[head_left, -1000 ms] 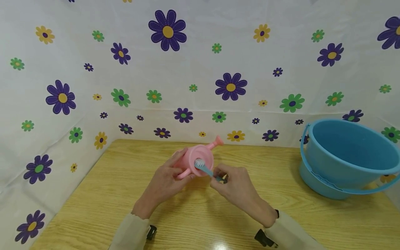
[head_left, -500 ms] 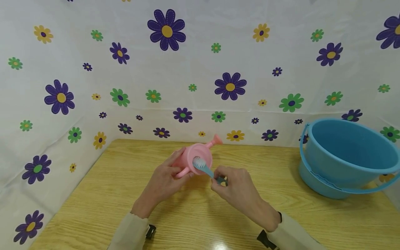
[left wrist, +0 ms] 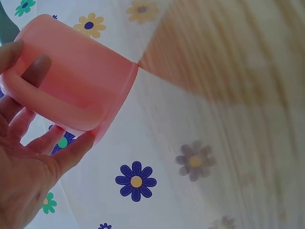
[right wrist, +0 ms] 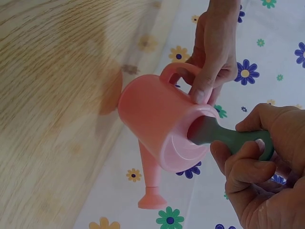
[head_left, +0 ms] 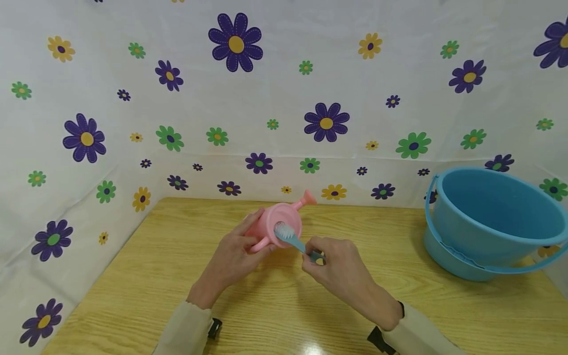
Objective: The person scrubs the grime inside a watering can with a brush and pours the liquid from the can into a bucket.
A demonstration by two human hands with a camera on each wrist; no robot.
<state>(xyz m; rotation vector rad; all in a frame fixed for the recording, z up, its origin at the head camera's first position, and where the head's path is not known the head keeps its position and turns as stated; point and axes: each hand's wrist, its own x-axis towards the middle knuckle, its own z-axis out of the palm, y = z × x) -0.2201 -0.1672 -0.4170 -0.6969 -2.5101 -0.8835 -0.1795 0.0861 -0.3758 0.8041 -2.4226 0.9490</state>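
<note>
A small pink watering can (head_left: 270, 227) is tilted over the wooden table, its mouth turned back toward me and its spout pointing to the far right. My left hand (head_left: 232, 259) grips it by the handle, fingers also along its side. In the left wrist view the can (left wrist: 81, 71) has the low edge of its base at the tabletop. My right hand (head_left: 339, 268) pinches the handle of a blue brush (head_left: 295, 240) with white bristles. Seen from the right wrist, the brush (right wrist: 221, 135) has its head inside the can's mouth, the bristles hidden there.
At the right of the wooden table (head_left: 177, 276) stands a large blue bucket (head_left: 466, 246), its handle hanging down at the front. A white flower-print sheet (head_left: 284, 74) rises behind the table and along its left side.
My right hand has moved slightly right and back, and more of the brush's white bristles shows at the can's mouth. My left hand keeps its grip, the can nearly still.
</note>
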